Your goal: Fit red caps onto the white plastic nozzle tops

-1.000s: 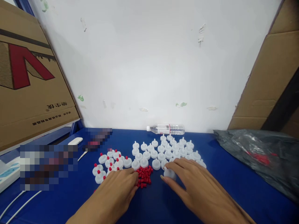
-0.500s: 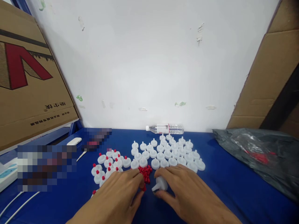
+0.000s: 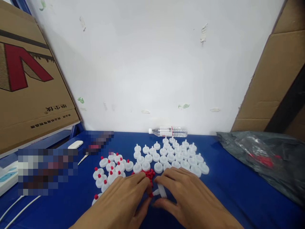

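Between the thumb and fingers of my right hand is a white nozzle cap, tipped on its side with its spout pointing left. My left hand pinches a small red tip cap at the end of that spout; the two look to be touching. Just beyond my fingers lies a pile of loose red tip caps. Past it, several white nozzle caps stand spout up without red tips. Left of my left hand, several nozzle caps with red tips stand, some partly hidden by that hand.
A clear plastic bottle lies against the white wall. On the right is a dark grey plastic bag with red pieces on it in clear film. A cardboard box, white cables and a power strip are at left.
My hands have come closer together. The white nozzle cap has turned in my right hand, and its spout now meets the red tip cap held in my left hand.
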The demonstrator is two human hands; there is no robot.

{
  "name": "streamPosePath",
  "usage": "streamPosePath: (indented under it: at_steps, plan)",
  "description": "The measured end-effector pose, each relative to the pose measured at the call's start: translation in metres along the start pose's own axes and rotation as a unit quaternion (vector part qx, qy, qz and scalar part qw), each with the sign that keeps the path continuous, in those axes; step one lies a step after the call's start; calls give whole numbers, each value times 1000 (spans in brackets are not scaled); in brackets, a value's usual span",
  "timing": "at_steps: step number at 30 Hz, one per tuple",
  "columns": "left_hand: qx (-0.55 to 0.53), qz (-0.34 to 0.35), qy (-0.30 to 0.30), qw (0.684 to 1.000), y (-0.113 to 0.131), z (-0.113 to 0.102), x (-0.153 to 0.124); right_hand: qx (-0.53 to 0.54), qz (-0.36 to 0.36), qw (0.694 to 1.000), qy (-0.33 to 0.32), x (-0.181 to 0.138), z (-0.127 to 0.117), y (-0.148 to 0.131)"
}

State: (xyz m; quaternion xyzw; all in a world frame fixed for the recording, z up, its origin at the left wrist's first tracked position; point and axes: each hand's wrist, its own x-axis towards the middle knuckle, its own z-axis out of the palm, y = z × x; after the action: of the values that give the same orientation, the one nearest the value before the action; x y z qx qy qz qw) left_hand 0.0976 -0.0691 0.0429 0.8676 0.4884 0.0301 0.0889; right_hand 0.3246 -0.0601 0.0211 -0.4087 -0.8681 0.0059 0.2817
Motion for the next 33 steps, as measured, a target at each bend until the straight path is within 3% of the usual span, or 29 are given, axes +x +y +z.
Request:
streamPosePath:
  at_steps: [5, 9, 15, 22, 28, 33]
  plan:
    - [-74, 21, 28, 997, 0, -7, 3, 10, -22, 997, 69, 1, -4, 0]
    - [-60, 76, 47, 994, 1, -9, 8, 58, -7, 995, 84, 1, -9, 0]
    - [-76, 131, 181, 972, 1, -2, 4, 102, -16, 988, 117, 2, -17, -9]
    - [-72, 93, 271, 955, -9, 12, -9, 94, -48, 981, 164, 6, -17, -21]
    - [-128, 65, 302, 942, -11, 23, -12, 71, -93, 972, 206, 8, -15, -24]
    - [-126, 70, 316, 938, -8, 6, -9, 33, -87, 973, 213, 11, -15, -19]
